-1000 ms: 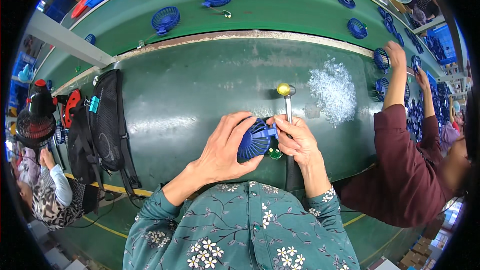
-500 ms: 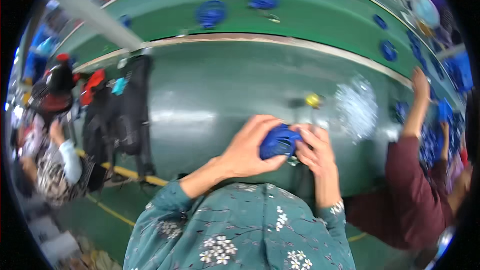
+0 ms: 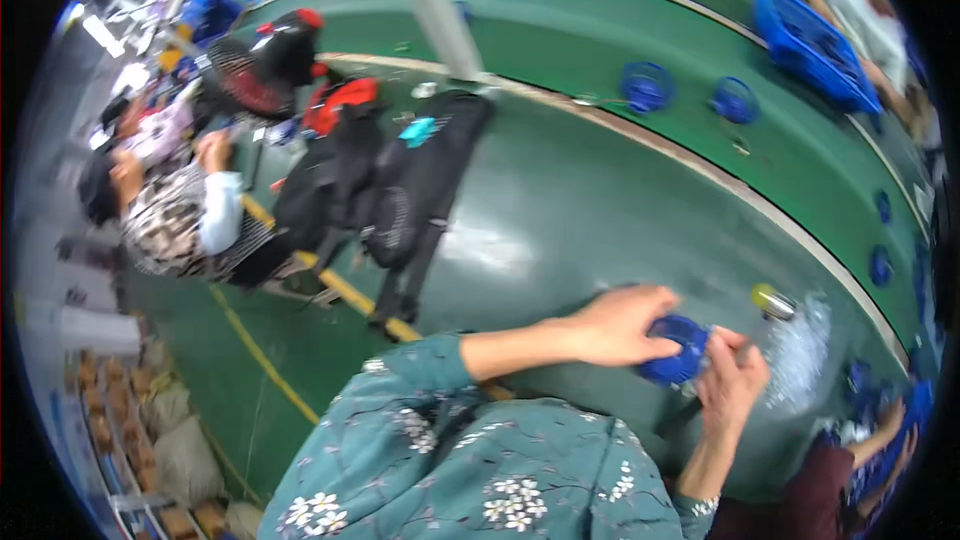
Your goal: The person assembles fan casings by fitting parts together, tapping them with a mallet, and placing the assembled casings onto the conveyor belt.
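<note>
A round blue plastic part (image 3: 672, 352) is held over the green table (image 3: 545, 230), right of my body. My left hand (image 3: 625, 325) is closed around its far and left sides, with the thumb across the top. At its right edge, my right hand (image 3: 733, 380) has thumb and fingers pinched together against the rim; motion blur hides the finer detail. Beyond my hands lies a small item with a yellow end and a silver body (image 3: 773, 302). Beside it spreads a heap of clear plastic pieces (image 3: 800, 352).
A green conveyor belt (image 3: 580, 50) runs along the far side, carrying blue round parts (image 3: 646, 88). Black bags (image 3: 415, 190) lie at the table's left. A blue crate (image 3: 815, 45) stands beyond the belt. Co-workers sit at left (image 3: 185, 200) and right (image 3: 830, 480).
The view has swung left, so my hands and the blue part appear farther right and lower. The blue part has turned, showing a rounder face. Both hands stay on it.
</note>
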The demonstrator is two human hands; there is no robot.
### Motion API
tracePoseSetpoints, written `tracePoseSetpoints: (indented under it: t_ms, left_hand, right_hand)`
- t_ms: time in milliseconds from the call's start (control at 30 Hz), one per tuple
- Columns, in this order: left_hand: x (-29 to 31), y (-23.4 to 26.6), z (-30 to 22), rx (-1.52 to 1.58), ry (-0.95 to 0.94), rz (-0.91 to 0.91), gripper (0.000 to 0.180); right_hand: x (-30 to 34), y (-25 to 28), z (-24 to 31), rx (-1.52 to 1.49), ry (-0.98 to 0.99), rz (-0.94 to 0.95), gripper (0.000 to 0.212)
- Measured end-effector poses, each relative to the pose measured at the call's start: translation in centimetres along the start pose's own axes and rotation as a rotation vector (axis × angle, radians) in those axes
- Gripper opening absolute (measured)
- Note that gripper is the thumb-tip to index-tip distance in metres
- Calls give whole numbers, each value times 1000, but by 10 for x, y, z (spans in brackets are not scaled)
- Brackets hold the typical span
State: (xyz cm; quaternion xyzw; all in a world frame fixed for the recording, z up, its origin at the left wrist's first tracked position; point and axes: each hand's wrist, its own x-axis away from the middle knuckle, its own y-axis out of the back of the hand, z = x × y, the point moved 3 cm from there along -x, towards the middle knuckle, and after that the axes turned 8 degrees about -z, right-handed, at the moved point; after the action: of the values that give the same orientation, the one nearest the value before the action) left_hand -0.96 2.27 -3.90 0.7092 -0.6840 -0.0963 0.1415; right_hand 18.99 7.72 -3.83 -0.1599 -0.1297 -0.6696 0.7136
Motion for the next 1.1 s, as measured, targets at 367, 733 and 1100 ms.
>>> tracePoseSetpoints:
  t_ms: [367, 733, 1100]
  left_hand:
    - [-105, 161, -39, -594, -352, -846, 30]
    - [-190, 121, 50, -1205, -234, -516, 26]
    - [-92, 39, 15, -812, -442, -455, 10]
  right_hand:
    - [-4, 14, 1, 143, 50, -60, 21]
    - [-22, 11, -16, 238, 7, 90, 25]
    - [-90, -9, 5, 307, 141, 56, 40]
